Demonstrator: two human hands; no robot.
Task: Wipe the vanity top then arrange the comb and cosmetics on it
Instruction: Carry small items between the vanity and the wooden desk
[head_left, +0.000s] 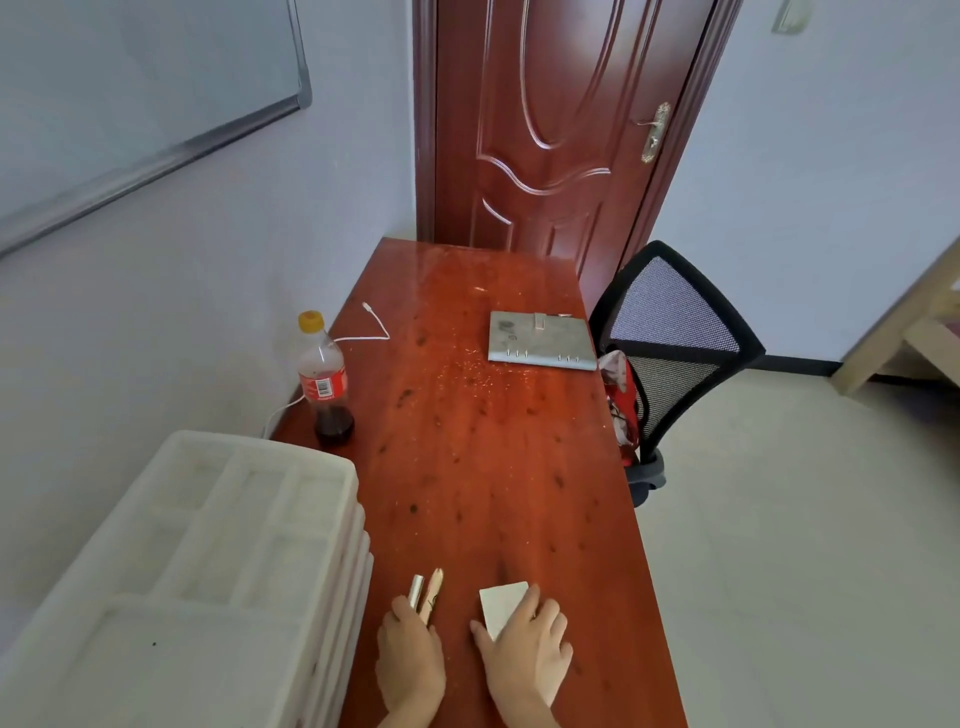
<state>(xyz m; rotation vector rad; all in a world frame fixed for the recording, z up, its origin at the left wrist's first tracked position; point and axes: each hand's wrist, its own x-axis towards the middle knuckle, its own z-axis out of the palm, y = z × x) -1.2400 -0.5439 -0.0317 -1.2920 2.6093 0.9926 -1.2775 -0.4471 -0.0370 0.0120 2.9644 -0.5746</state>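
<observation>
Left hand (410, 656) fingers gripping two cosmetic tubes (427, 592), right hand (524, 644) — fingers flat on white cloth (501, 605)

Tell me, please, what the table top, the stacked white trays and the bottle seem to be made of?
Table top: looks like red-brown wood with a glossy varnish; dark knots and window glare show.
Stacked white trays: probably matte, slightly translucent moulded plastic or foam; I cannot tell which.
Bottle: clear thin plastic, with a yellow cap and red label.

Left hand (410, 657) grips tubes (427, 592); right hand (527, 649) presses tissue (501, 605).
</observation>
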